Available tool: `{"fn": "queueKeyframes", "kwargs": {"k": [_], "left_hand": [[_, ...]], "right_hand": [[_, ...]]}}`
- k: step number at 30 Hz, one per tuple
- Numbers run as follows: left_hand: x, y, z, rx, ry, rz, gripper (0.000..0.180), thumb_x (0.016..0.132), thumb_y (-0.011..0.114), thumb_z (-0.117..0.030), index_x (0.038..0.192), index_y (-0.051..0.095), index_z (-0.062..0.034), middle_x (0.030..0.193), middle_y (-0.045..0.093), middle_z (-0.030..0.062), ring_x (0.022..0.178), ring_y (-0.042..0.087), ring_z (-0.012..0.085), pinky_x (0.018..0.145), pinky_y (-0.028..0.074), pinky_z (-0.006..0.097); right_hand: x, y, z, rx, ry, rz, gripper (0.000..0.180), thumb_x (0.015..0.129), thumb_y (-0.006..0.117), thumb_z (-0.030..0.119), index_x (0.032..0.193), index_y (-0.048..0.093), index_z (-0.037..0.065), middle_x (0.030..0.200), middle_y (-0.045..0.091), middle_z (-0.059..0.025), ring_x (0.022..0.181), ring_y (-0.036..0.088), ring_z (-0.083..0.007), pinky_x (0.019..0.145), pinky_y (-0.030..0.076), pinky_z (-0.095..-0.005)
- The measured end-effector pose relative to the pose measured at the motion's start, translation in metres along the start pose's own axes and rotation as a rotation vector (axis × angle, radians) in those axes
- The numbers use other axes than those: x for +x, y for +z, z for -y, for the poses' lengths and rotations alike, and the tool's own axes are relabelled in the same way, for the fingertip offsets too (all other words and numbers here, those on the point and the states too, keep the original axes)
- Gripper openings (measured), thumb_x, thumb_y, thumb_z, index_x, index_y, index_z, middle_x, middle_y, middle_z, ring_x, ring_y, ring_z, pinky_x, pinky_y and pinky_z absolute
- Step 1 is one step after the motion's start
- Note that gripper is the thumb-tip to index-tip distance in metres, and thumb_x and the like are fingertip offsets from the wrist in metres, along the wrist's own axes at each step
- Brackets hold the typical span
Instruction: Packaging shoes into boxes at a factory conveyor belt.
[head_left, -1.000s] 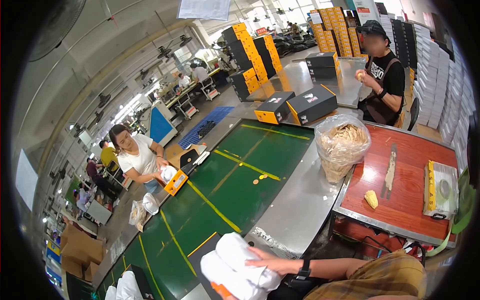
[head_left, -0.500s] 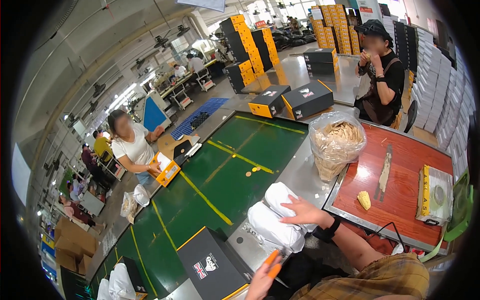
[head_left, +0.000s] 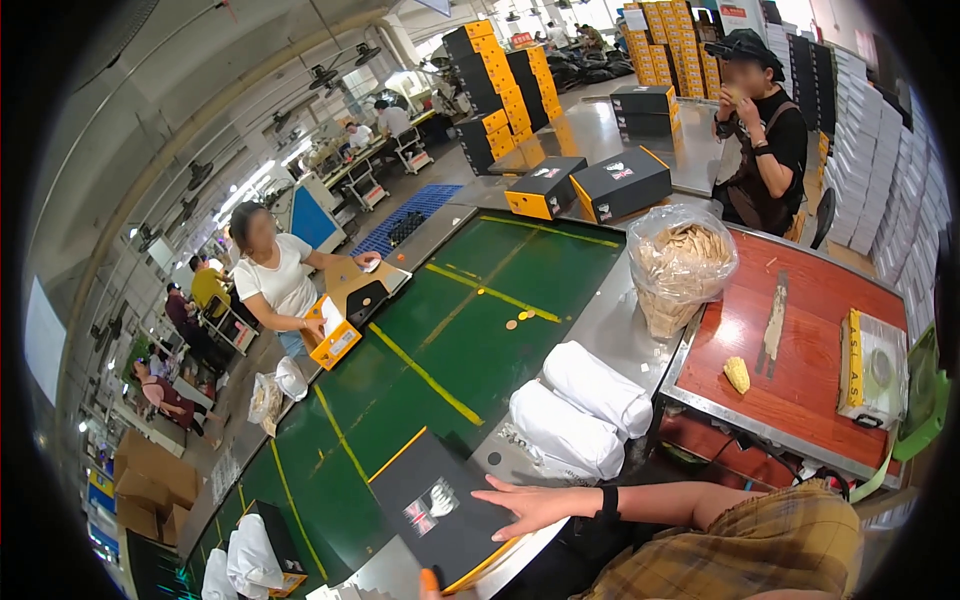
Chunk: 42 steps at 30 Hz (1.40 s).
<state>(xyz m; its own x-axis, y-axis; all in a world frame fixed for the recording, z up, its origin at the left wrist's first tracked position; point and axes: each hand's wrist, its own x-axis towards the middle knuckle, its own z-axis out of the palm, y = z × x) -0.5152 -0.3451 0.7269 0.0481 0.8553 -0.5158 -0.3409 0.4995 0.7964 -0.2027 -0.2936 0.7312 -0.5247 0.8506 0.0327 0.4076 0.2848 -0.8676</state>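
A black lidded box (head_left: 425, 480) with yellow edges and a small flag print lies in front of me, partly over the green belt. My right hand (head_left: 525, 507) has its fingers spread on the lid's right side. Of my left hand (head_left: 430, 584), only an orange-covered fingertip and a little more show at the box's near edge. The rest of that hand is outside the picture. Right of the box, two bundles wrapped in white paper (head_left: 570, 435) rest side by side on the metal edge, touching neither hand.
A green belt (head_left: 400, 420) with yellow lines stretches ahead. Across it, a co-worker handles an open yellow box (head_left: 335, 335). A bag of brown paper (head_left: 680, 265) stands by the red tabletop (head_left: 810, 330), which holds a corn cob (head_left: 736, 374). Another person sits at back right.
My right hand has left the white bundles and moved left and nearer onto the box. My left hand has dropped left, mostly out of view. The box appears shifted slightly right.
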Motion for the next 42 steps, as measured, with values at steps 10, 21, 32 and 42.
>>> {"fn": "queueKeyframes", "kwargs": {"k": [10, 21, 32, 42], "left_hand": [[-0.046, 0.083, 0.021, 0.940, 0.430, -0.150, 0.072, 0.086, 0.071, -0.019, 0.145, 0.033, -0.0002, 0.142, 0.041, 0.0169, 0.128, 0.041, 0.0269, 0.108, 0.032, 0.035], [-0.055, 0.087, -0.080, -0.091, 0.440, 0.530, 0.048, 0.097, 0.050, -0.038, 0.134, 0.044, -0.0078, 0.123, 0.058, 0.0101, 0.099, 0.062, 0.0248, 0.079, 0.052, 0.038], [0.079, 0.152, -0.100, 1.085, 0.878, 0.201, 0.050, 0.090, 0.065, -0.026, 0.132, 0.050, -0.0027, 0.113, 0.054, 0.0141, 0.087, 0.060, 0.0215, 0.071, 0.050, 0.030], [0.133, 0.050, -0.092, 0.903, 0.029, -0.009, 0.052, 0.088, 0.062, -0.044, 0.117, 0.054, -0.0004, 0.083, 0.066, 0.0129, 0.053, 0.064, 0.0176, 0.045, 0.051, 0.027]], "right_hand": [[-0.005, 0.002, -0.005, -0.738, -0.005, 0.043, 0.082, 0.083, 0.063, 0.054, 0.148, 0.030, 0.017, 0.152, 0.025, -0.0240, 0.131, 0.029, -0.0544, 0.098, 0.037, -0.0628], [0.030, -0.080, 0.066, 0.110, -0.274, 0.143, 0.059, 0.097, 0.050, 0.046, 0.136, 0.048, 0.003, 0.140, 0.048, -0.0175, 0.133, 0.043, -0.0297, 0.108, 0.034, -0.0365], [0.023, -0.221, 0.115, -0.126, -0.183, -0.013, 0.055, 0.090, 0.059, 0.013, 0.142, 0.042, 0.009, 0.142, 0.047, -0.0123, 0.129, 0.044, -0.0187, 0.105, 0.036, -0.0319], [0.010, -0.286, 0.096, -0.124, 0.097, 0.026, 0.058, 0.082, 0.049, -0.002, 0.138, 0.049, 0.011, 0.122, 0.061, -0.0020, 0.105, 0.052, -0.0087, 0.091, 0.042, -0.0228]]}}
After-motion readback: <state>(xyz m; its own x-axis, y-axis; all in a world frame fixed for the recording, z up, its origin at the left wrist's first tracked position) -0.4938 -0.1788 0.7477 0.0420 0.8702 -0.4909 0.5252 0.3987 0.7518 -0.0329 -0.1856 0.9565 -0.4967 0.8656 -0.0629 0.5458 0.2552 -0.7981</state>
